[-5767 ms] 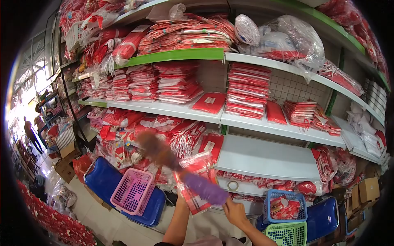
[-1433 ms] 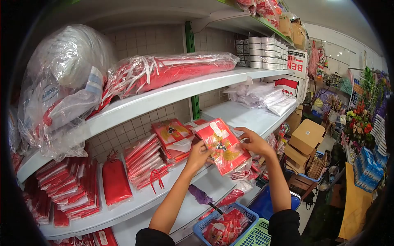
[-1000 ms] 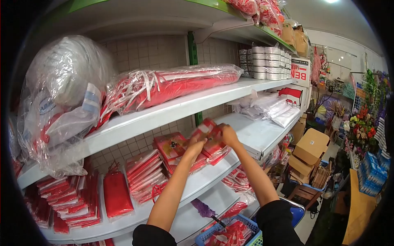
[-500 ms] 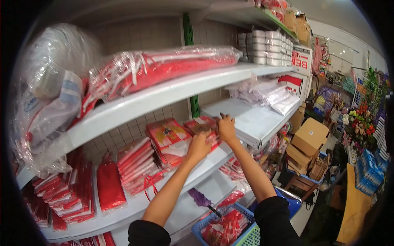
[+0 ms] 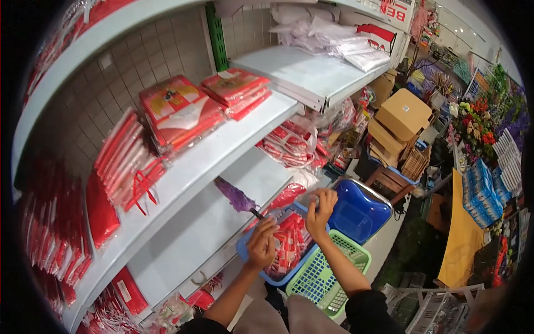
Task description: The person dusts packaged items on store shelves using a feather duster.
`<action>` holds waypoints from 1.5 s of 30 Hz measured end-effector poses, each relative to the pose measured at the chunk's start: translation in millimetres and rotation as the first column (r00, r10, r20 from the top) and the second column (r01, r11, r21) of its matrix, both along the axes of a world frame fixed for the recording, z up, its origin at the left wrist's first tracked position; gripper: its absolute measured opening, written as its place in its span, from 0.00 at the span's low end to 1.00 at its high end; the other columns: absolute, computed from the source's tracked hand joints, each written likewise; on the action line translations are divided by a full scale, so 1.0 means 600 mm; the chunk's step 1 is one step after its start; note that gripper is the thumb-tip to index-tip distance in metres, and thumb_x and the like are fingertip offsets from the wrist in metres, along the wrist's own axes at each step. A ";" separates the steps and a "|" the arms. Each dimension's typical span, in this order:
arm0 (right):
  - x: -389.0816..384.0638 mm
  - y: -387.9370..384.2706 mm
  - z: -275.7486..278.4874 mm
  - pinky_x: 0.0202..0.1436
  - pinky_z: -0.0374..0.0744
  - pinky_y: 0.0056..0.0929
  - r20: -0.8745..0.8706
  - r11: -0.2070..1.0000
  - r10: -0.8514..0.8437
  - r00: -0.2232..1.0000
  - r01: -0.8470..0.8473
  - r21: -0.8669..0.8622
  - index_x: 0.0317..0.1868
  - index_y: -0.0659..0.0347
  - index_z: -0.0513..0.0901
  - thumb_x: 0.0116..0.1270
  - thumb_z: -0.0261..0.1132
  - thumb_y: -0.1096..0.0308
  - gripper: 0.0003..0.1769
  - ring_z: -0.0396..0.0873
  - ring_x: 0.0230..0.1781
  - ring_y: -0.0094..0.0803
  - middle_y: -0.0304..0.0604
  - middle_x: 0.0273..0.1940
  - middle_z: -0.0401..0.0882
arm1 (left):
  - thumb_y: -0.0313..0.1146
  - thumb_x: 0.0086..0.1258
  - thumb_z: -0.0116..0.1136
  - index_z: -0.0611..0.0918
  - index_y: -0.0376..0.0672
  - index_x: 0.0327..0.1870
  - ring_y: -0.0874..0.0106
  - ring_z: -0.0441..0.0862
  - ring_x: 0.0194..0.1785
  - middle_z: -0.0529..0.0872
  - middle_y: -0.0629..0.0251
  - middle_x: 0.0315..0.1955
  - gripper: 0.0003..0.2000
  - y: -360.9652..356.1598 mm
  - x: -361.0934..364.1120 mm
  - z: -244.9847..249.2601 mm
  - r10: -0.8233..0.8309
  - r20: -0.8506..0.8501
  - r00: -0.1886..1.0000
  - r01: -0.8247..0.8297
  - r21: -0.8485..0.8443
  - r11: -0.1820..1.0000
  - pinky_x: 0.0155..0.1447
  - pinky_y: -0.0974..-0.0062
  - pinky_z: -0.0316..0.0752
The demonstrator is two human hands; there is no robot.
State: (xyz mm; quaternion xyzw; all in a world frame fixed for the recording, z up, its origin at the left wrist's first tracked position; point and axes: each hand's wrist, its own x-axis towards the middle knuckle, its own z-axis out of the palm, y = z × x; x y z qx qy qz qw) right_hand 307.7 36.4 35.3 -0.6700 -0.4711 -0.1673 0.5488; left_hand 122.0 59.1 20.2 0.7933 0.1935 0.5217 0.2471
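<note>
Over the left rim of a blue basket point(image 5: 243, 247) is my left hand point(image 5: 261, 245), its fingers loosely bent and nothing visible in them. Across the same basket my right hand point(image 5: 321, 214) hovers with fingers apart, holding nothing. Red and white plastic-wrapped packets point(image 5: 290, 245) fill the basket between the hands. A purple feathery duster point(image 5: 236, 195) with a black handle sticks out just beyond my left hand. On the shelf above lie a stack of flat red packets point(image 5: 181, 114) and a smaller red stack point(image 5: 236, 92), both apart from my hands.
A green basket point(image 5: 328, 273) adjoins the blue one, with a blue stool seat point(image 5: 361, 211) behind it. White shelving point(image 5: 222, 145) borders the left, holding more red packets point(image 5: 119, 161). Cardboard boxes point(image 5: 403, 114) and a yellow board point(image 5: 459, 234) stand right.
Both hands have left the small red stack on the shelf and come down over the blue basket. The view has tilted downward, bringing the baskets and stool more fully into sight.
</note>
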 end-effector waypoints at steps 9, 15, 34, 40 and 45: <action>-0.048 -0.219 -0.341 0.48 0.65 0.41 -0.316 0.712 0.084 0.945 -0.278 -0.644 0.34 0.58 0.78 0.53 0.59 0.73 0.07 0.70 0.44 0.44 0.46 0.38 0.71 | 0.35 0.56 0.62 0.61 0.43 0.68 0.48 0.57 0.67 0.61 0.41 0.63 0.37 -0.153 -0.079 -0.388 0.009 -0.612 0.791 -0.309 -0.386 0.869 0.68 0.56 0.53; -0.082 -0.248 -0.418 0.48 0.68 0.43 -0.337 0.631 0.208 0.918 -0.389 -0.671 0.36 0.57 0.79 0.52 0.63 0.72 0.10 0.71 0.44 0.46 0.48 0.38 0.72 | 0.52 0.41 0.72 0.56 0.35 0.67 0.48 0.46 0.72 0.51 0.39 0.67 0.53 -0.169 -0.107 -0.462 -0.073 -0.868 0.491 -0.542 -0.370 0.755 0.67 0.46 0.50; -0.130 -0.043 -0.534 0.51 0.74 0.43 -0.233 0.658 0.259 0.937 -0.348 -0.668 0.59 0.63 0.65 0.51 0.61 0.75 0.32 0.71 0.49 0.52 0.57 0.52 0.69 | 0.54 0.44 0.67 0.57 0.27 0.65 0.51 0.48 0.72 0.53 0.40 0.67 0.52 -0.192 -0.130 -0.506 -0.080 -0.892 0.445 -0.430 -0.292 0.854 0.71 0.57 0.49; -0.143 -0.045 -0.550 0.41 0.75 0.33 -0.638 0.533 0.112 0.762 -0.588 -0.608 0.51 0.64 0.75 0.49 0.62 0.79 0.24 0.76 0.38 0.41 0.51 0.38 0.74 | 0.50 0.42 0.70 0.62 0.31 0.63 0.55 0.47 0.73 0.53 0.46 0.68 0.48 -0.193 -0.127 -0.492 -0.073 -0.877 0.474 -0.463 -0.319 0.827 0.71 0.57 0.49; -0.156 -0.090 -0.536 0.42 0.76 0.25 -0.692 0.690 0.282 0.665 -0.642 -0.336 0.51 0.61 0.79 0.52 0.61 0.80 0.23 0.74 0.41 0.32 0.47 0.40 0.73 | 0.51 0.42 0.70 0.60 0.34 0.65 0.58 0.46 0.73 0.53 0.49 0.68 0.49 -0.192 -0.125 -0.482 -0.110 -0.906 0.409 -0.483 -0.317 0.816 0.71 0.56 0.49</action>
